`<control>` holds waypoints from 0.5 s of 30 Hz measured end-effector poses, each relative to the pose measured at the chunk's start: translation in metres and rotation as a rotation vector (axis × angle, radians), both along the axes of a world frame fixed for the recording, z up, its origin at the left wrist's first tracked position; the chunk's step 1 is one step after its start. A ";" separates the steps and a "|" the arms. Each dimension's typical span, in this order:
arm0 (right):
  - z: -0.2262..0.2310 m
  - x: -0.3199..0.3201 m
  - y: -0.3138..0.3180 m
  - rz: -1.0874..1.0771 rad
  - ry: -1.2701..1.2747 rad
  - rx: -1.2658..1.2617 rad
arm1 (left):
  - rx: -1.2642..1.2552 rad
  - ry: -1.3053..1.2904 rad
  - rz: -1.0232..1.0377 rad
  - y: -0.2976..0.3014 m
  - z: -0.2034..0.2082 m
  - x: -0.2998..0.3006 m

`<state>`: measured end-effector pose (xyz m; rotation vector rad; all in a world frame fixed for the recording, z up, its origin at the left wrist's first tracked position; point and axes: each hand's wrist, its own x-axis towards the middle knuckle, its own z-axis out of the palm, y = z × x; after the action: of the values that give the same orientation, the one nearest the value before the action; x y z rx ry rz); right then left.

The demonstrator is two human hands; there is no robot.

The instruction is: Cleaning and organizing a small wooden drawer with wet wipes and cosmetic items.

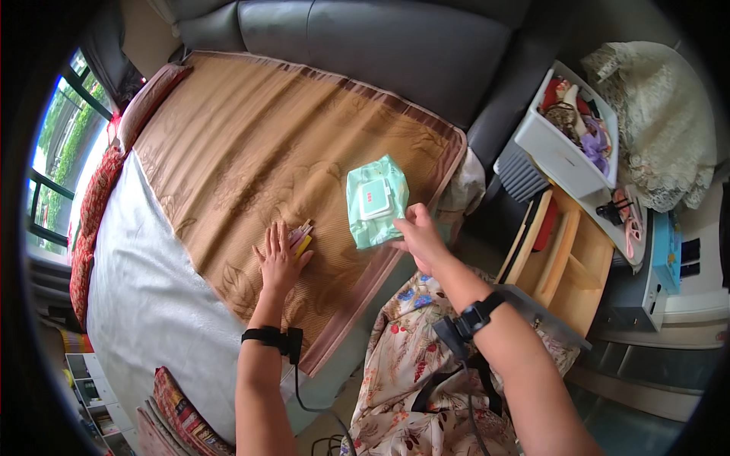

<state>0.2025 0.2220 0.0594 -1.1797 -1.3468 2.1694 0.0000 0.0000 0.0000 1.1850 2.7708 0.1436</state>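
Note:
My right hand [420,237] pinches the lower right edge of a mint-green pack of wipes [370,228] with a white flip lid, held up over the bed's edge. On the brown woven mat [251,144], my left hand [280,257] lies flat with fingers spread. Beside and partly under its fingers is a small bunch of pens or pencils [303,242], one of them yellow; the palm hides the rest. Both wrists wear black bands with cables.
A wooden drawer [582,262] stands pulled out at the right, below a white basket [566,144] of mixed items. Lace cloth [658,121] hangs beyond it. A grey padded headboard [380,45] borders the far side. Folded red patterned cloth [186,410] lies near left.

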 end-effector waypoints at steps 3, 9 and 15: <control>0.050 0.030 -0.002 0.077 0.187 0.028 | 0.131 0.107 -0.041 0.016 0.036 0.006; 0.132 0.159 -0.012 0.258 0.095 0.132 | 0.624 -0.326 -0.723 0.067 0.174 0.154; 0.086 0.268 -0.049 0.369 -0.019 0.105 | 0.364 -0.417 -1.152 0.078 0.156 0.244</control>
<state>0.4705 0.1730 0.1459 -0.9759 -1.7812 2.2951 0.2435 0.0783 0.1555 2.2769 1.4208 0.6665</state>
